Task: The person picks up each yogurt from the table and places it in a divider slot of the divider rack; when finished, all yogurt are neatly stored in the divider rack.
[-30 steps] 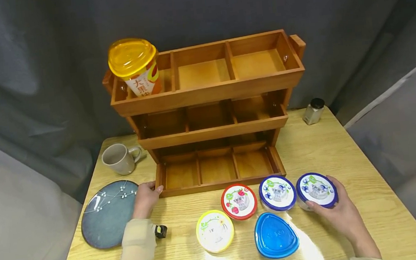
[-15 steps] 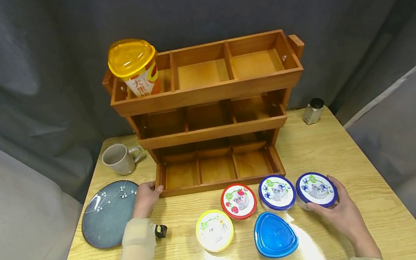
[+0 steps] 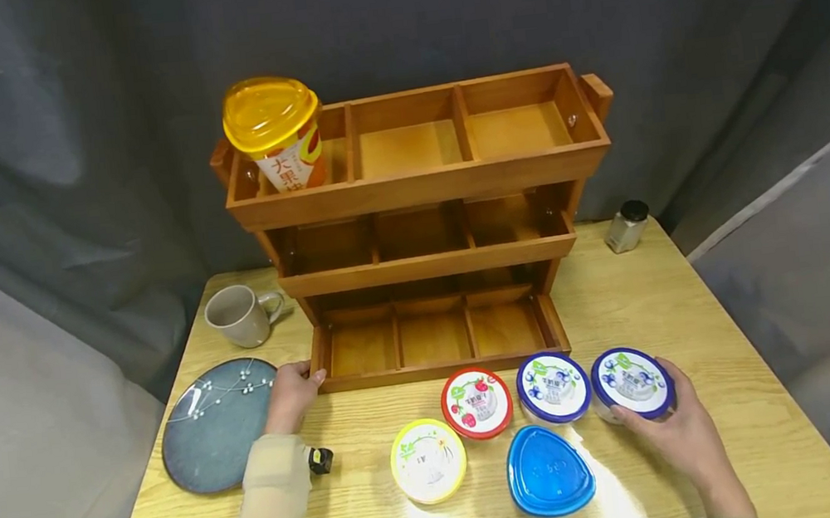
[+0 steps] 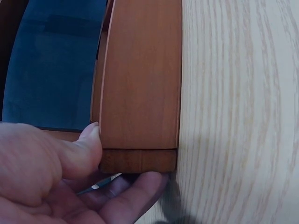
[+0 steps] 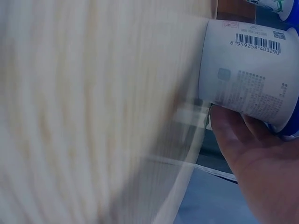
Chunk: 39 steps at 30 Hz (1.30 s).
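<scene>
In the head view my left hand [image 3: 293, 397] grips the front left corner of the bottom tier of a three-tier wooden rack [image 3: 416, 191]. The left wrist view has the thumb on the inner side of the rack's board [image 4: 140, 79] and fingers around its end. At the right, my right hand [image 3: 686, 437] holds a round cup with a blue-rimmed blueberry lid [image 3: 633, 382]; thumb and fingers curve round its side. Its white wall with a barcode [image 5: 252, 74] shows in the right wrist view. A second blueberry-lidded cup [image 3: 553, 387] stands just left of it.
A red-rimmed cup [image 3: 476, 403], a yellow-rimmed cup [image 3: 429, 461] and a blue triangular-lidded container [image 3: 550, 471] stand before the rack. An orange-lidded cup [image 3: 273, 122] is in its top left compartment. Left are a mug [image 3: 239, 316] and plate [image 3: 214, 433]; a jar [image 3: 626, 227] is back right.
</scene>
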{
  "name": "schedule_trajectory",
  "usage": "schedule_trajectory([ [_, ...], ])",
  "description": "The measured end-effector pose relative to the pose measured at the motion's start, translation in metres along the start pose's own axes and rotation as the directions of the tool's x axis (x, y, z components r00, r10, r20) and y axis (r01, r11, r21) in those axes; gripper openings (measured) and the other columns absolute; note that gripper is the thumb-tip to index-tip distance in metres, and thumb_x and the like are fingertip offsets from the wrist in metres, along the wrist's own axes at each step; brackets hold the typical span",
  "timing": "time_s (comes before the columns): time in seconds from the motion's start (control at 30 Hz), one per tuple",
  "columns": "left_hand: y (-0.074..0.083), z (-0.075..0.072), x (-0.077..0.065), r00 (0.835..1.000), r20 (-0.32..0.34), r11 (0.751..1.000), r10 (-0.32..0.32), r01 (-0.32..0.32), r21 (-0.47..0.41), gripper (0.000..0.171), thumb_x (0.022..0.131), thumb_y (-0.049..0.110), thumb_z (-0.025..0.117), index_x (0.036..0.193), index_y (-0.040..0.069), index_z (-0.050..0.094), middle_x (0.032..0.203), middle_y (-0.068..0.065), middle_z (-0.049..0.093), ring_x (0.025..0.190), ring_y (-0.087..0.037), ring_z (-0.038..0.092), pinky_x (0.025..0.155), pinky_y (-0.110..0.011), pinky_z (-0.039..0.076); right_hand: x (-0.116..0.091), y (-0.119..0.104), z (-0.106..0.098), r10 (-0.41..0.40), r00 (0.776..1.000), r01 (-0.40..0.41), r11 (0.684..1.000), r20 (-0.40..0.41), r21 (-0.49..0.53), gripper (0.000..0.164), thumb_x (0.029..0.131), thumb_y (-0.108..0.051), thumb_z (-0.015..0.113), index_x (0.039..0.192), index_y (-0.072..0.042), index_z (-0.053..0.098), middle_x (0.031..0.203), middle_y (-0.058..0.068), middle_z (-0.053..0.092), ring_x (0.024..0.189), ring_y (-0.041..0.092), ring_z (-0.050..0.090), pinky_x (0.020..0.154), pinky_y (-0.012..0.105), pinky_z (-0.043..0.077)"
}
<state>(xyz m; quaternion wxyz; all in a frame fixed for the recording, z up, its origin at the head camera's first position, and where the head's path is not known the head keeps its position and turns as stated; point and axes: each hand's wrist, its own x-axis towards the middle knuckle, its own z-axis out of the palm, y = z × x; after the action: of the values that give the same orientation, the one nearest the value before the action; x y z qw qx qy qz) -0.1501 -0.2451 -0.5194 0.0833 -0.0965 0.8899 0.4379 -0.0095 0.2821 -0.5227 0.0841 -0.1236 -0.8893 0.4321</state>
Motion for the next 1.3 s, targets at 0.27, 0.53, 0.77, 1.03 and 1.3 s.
schedule_trajectory([
  [0.27,0.001,-0.001,-0.001,1.000,0.001,1.000,0.019,-0.019,-0.015,0.042,0.101,0.010,0.058,0.131,-0.018,0.052,0.129,-0.035,0.055,0.121,-0.046,0.053,0.096,-0.053,0.047,-0.009,0.001,-0.005,0.109,0.991,-0.109,0.994,-0.079,0.002,0.109,0.076,-0.034,0.088,0.157,-0.004,0.022,0.146,0.033,0.039,0.131,0.049,0.039,0.109,0.043,0.036],
  [0.53,0.003,-0.003,-0.002,1.000,-0.007,0.999,0.015,-0.015,-0.034,0.041,0.101,0.010,0.058,0.132,-0.017,0.053,0.129,-0.034,0.056,0.121,-0.044,0.053,0.096,-0.052,0.047,-0.017,-0.013,-0.038,0.213,0.969,-0.209,0.977,-0.122,0.044,0.102,0.082,-0.034,0.083,0.159,-0.010,0.020,0.147,0.028,0.040,0.123,0.024,0.050,0.074,0.000,0.038],
  [0.77,0.002,-0.004,-0.003,1.000,-0.008,0.999,0.008,-0.008,-0.038,0.041,0.101,0.011,0.059,0.132,-0.015,0.055,0.130,-0.033,0.056,0.121,-0.045,0.053,0.095,-0.053,0.047,-0.024,-0.052,-0.070,0.213,0.952,-0.196,0.976,-0.222,0.094,0.091,0.083,-0.022,0.083,0.157,-0.022,0.030,0.142,0.017,0.045,0.104,-0.006,0.051,0.074,0.002,0.043],
  [1.03,0.000,-0.003,-0.005,1.000,0.003,1.000,-0.003,0.003,-0.026,0.044,0.101,0.013,0.059,0.135,-0.014,0.052,0.134,-0.033,0.052,0.124,-0.047,0.050,0.096,-0.055,0.046,-0.029,-0.114,-0.101,0.095,0.944,-0.057,0.990,-0.316,0.128,0.089,0.076,0.001,0.084,0.151,-0.025,0.043,0.125,-0.012,0.052,0.096,-0.005,0.055,0.073,0.003,0.045],
  [1.3,-0.001,-0.001,-0.001,1.000,-0.007,1.000,0.013,-0.013,-0.017,0.042,0.101,0.012,0.059,0.132,-0.015,0.054,0.131,-0.033,0.055,0.122,-0.046,0.052,0.096,-0.055,0.047,-0.019,-0.188,-0.128,-0.251,0.912,0.340,0.905,-0.324,0.254,0.090,0.069,0.025,0.072,0.149,-0.006,0.043,0.128,0.006,0.051,0.102,0.010,0.058,0.077,0.009,0.049],
])
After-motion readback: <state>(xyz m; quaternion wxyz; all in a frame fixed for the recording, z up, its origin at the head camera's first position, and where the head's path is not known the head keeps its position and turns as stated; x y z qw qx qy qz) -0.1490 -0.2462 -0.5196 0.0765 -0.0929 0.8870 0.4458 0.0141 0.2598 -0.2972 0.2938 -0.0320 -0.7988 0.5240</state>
